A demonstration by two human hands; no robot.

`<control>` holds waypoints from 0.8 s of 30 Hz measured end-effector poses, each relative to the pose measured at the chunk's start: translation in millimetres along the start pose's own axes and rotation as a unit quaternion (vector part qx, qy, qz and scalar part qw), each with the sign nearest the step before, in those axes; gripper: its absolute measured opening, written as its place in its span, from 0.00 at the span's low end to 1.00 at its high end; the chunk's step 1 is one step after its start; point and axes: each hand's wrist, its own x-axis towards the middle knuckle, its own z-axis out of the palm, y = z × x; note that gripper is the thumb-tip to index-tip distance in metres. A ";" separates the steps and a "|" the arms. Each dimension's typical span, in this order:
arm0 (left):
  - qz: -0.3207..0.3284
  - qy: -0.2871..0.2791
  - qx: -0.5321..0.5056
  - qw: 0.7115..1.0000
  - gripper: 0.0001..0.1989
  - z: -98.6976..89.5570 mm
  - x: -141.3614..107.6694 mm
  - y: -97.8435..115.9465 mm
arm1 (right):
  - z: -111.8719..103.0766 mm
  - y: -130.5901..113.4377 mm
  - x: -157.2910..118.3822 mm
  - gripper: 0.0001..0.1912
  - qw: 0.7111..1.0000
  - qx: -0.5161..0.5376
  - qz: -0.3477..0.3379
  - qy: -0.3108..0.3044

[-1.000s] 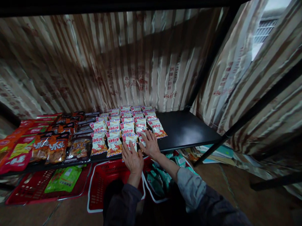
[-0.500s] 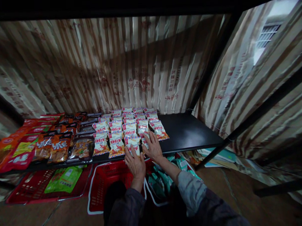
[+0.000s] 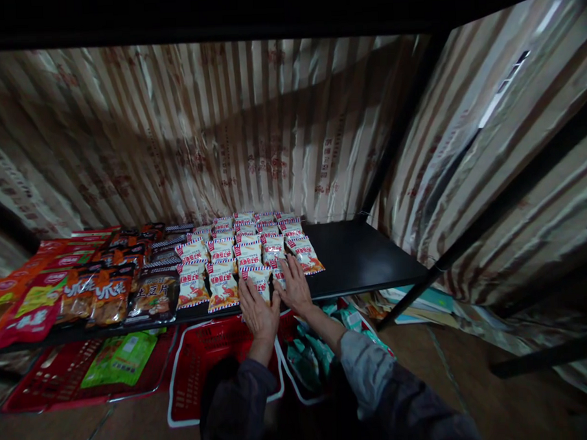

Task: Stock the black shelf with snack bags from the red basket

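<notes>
Snack packet [image 3: 260,280] just ahead of the left hand [image 3: 260,315], head view

It lies at the front edge of the black shelf [image 3: 358,256], long axis running front to back; left hand nearer, fingers straight, thumb spread wide, resting on its lower part without clasping; right hand [image 3: 295,288], fingers extended and slightly apart, lies over the neighbouring packet [image 3: 278,277], gripping nothing visible.

the characters 土豆片 stand on the dark brown packet [image 3: 151,297] at eight o'clock, while the bold lettering on the orange-and-black packet [image 3: 108,299] toward nine, the red characters on the white packets [image 3: 247,253] closer in around eight, and the red print on the striped curtain [image 3: 280,136] at twelve cannot be read surely.
</notes>
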 end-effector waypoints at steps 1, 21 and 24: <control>-0.005 -0.001 -0.005 1.000 0.37 0.8 3.7 0.7 | 0.8 0.4 0.0 0.32 1.000 0.004 -0.001 0.003; -0.108 -0.113 0.011 0.988 0.40 1.5 52.0 15.0 | 13.7 9.2 9.7 0.31 0.999 0.026 0.015 0.029; -0.107 -0.118 0.017 0.987 0.39 2.8 55.2 13.6 | 12.5 7.7 10.0 0.29 1.000 0.014 0.015 0.015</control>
